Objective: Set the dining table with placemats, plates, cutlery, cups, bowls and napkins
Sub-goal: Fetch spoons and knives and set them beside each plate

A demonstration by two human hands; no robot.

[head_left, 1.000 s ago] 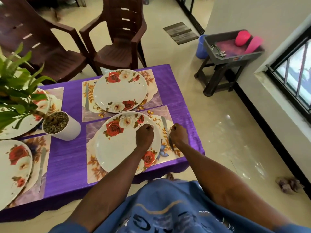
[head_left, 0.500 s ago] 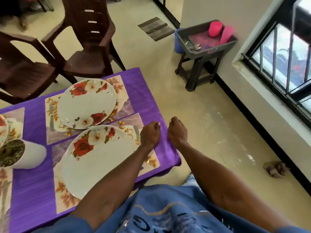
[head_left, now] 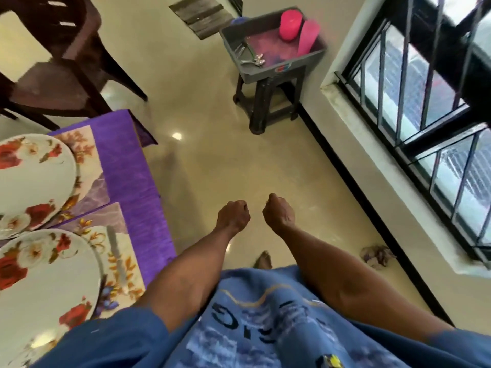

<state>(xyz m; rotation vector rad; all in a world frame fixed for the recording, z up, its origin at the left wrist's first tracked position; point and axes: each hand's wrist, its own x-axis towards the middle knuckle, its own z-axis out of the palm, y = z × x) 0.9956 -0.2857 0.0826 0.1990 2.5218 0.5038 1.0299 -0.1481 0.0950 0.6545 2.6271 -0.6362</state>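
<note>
My left hand (head_left: 233, 215) and my right hand (head_left: 279, 213) hang side by side over the bare floor, right of the table, both curled into fists with nothing in them. On the purple table (head_left: 127, 166) at the left lie two floral placemats, each with a white rose-patterned plate: the near plate (head_left: 45, 285) and the far plate (head_left: 29, 179). A knife (head_left: 117, 257) lies on the near placemat (head_left: 125, 264), right of its plate. A grey tray (head_left: 276, 46) on a dark stool ahead holds spoons (head_left: 253, 59) and two pink cups (head_left: 291, 23).
A brown plastic chair (head_left: 53, 62) stands beyond the table's far corner. The wall and a barred window (head_left: 425, 102) run along the right. A crumpled cloth (head_left: 377, 254) lies on the floor by the skirting. A doormat (head_left: 202, 14) lies far ahead.
The view has swung right, away from the table. Both hands left the near placemat and the knife and now hang over the floor, facing the stool.
</note>
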